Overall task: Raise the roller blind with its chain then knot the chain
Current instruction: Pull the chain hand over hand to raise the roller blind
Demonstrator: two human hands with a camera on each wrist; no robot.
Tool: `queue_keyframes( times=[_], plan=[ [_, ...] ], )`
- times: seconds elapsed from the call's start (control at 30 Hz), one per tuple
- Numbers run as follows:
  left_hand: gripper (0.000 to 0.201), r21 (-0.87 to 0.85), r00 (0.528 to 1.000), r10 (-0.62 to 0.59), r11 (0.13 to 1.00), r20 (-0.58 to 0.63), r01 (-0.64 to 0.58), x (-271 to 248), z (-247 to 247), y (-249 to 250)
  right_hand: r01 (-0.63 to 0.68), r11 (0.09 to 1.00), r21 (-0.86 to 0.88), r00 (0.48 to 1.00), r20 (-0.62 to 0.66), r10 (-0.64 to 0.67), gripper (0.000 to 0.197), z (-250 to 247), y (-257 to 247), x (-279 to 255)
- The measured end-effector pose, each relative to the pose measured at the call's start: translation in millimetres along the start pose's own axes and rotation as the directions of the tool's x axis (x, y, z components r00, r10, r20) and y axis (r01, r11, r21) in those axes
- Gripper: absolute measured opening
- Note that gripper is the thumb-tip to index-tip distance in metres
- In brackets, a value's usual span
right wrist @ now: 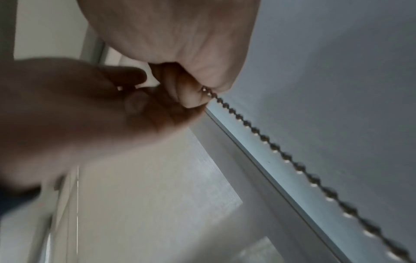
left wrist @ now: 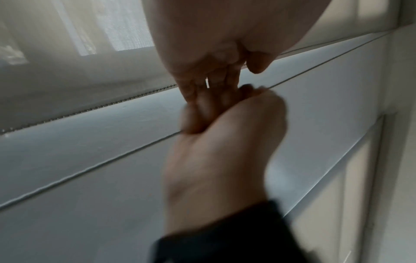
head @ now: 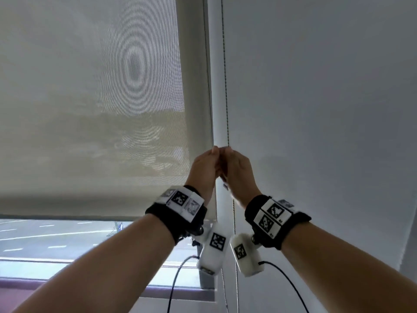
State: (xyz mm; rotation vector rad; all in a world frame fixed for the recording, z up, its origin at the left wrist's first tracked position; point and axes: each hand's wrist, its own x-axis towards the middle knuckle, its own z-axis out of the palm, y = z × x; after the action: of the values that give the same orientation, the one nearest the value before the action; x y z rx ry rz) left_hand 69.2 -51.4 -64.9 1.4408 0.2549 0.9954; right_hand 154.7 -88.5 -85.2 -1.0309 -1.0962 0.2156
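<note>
Head view, centre of frame: our left hand (head: pixel 204 164) and right hand (head: pixel 237 164) meet fingertip to fingertip, raised. Our right grip — fingers curled tight — pinches the bead chain (right wrist: pixel 265 140), which leaves the fist toward the lower right of the right wrist view. Our left fingers (left wrist: pixel 211 78) curl too, though whether they hold the chain we cannot tell. Left of the hands hangs the roller blind (head: pixel 90 109) — its bottom edge sits low, with street visible beneath.
</note>
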Motion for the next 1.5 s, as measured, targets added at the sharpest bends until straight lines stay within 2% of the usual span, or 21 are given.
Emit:
queue_keyframes(
  times=[0.13,0.23,0.47,0.57,0.7,0.77,0.97,1.07,1.17,1.23,1.37,1.5],
  plan=[
    [0.041,-0.06,1.0,0.02,0.998,0.01,-0.02,13,15,20,-0.118,0.984,0.133,0.992,0.059,0.111,0.042,-1,31,-33],
    [0.04,-0.174,0.999,-0.021,0.984,0.033,0.026,16,27,26,-0.08,0.99,0.116,0.996,0.039,0.076,0.044,-7,49,-46],
    [0.036,-0.124,0.999,0.02,0.992,-0.031,-0.024,13,37,20,-0.061,0.996,0.062,0.996,0.069,0.057,0.039,-13,54,-49],
    [0.036,-0.143,1.0,0.007,0.99,-0.012,-0.009,12,37,20,-0.067,0.997,0.044,0.993,0.101,0.062,0.033,-23,41,-44],
    [0.036,-0.146,1.0,0.027,0.989,-0.009,-0.028,13,32,18,0.049,0.996,-0.076,0.997,0.058,-0.045,0.037,-35,10,-14],
    [0.037,-0.141,0.999,0.037,0.989,-0.027,-0.04,11,30,15,0.086,0.991,-0.103,0.996,0.039,-0.083,0.033,-35,-11,6],
    [0.045,-0.136,0.998,-0.018,0.991,-0.057,0.01,0,20,2,0.156,0.979,-0.133,0.985,0.091,-0.144,0.031,-25,-67,44],
    [0.037,-0.13,0.998,-0.047,0.991,-0.046,0.041,-7,16,-10,0.133,0.985,-0.11,0.986,0.12,-0.12,0.032,-15,-84,51],
    [0.033,-0.128,0.997,-0.069,0.99,-0.03,0.065,-17,11,-26,0.067,0.998,0.005,0.987,0.147,-0.067,0.036,-6,-96,54],
    [0.036,-0.105,0.993,-0.102,0.99,-0.063,0.095,-23,9,-36,0.03,0.997,0.07,0.99,0.138,-0.039,0.037,1,-101,55],
    [0.043,-0.069,0.973,-0.187,0.981,-0.132,0.18,-27,9,-52,-0.018,0.998,0.056,0.995,0.101,0.012,0.034,10,-94,53],
    [0.035,-0.153,0.984,-0.174,0.974,-0.046,0.165,-29,9,-58,-0.026,0.998,0.057,0.998,0.053,0.023,0.037,15,-92,42]
  ],
)
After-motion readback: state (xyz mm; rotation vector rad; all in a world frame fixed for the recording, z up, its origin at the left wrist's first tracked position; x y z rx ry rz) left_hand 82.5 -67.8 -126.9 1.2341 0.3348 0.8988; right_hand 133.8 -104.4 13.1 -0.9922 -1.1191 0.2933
